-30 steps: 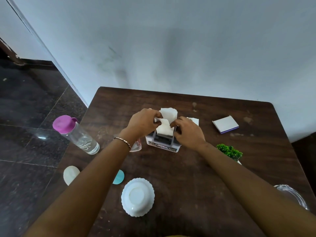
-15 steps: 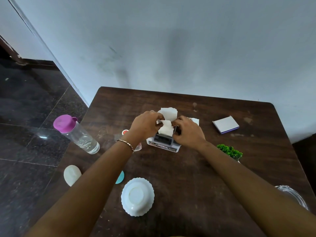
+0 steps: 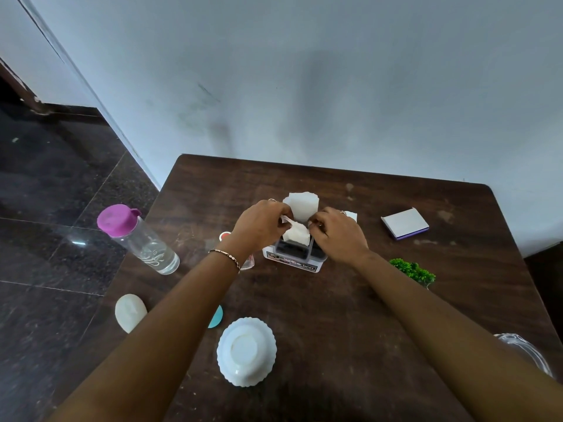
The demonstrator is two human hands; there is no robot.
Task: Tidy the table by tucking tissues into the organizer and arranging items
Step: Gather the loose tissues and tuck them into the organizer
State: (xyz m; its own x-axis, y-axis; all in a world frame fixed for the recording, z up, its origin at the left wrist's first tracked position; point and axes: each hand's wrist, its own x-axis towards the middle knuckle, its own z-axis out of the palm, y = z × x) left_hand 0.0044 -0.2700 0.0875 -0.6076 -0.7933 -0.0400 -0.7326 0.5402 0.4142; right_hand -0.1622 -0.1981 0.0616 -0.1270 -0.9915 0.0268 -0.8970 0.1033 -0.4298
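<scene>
Left hand (image 3: 261,224): grip pinched shut on the left edge of the front tissue (image 3: 296,232), bracelet worn at the wrist.
Right hand (image 3: 338,233): grip pinched shut on the right edge of the same tissue, ring seen on one finger.
Front tissue: held between both hands, lower part set into the top of the organizer (image 3: 295,257) (how deep cannot be told).
Rear tissue (image 3: 302,205): stood upright behind the front one, top edge scalloped, not touched by either hand.
Organizer: small white box with dark compartments, placed mid-counter, printed label on the near face (text too blurred to read).
Counter (image 3: 335,315): dark wood, pushed against the pale wall.
Bottle (image 3: 138,237): clear, magenta cap, placed near the left edge, tilted in view.
White bowl (image 3: 246,351): turned upside down, near edge of the counter.
Notepad (image 3: 404,223): white with purple edge, well apart to the right.
Green plant (image 3: 412,270): just beside the right forearm.
Teal disc (image 3: 217,316): partly hidden by the left forearm.
</scene>
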